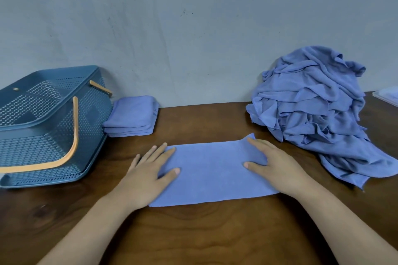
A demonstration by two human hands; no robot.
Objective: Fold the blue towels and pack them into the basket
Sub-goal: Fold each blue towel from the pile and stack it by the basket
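dark wood table [204, 232] against a scuffed grey wall [193, 17], blue towel [211, 172] flat under straight spread fingers of left hand [148, 176] and right hand [277, 163], basket [43, 127] way off left of them

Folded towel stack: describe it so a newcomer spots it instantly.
On the wooden table, find the blue basket at the left end. The folded towel stack sits just right of it, near the wall. Unlike the crumpled pile at right and the flat towel at centre, it is small, neat, squared layers.
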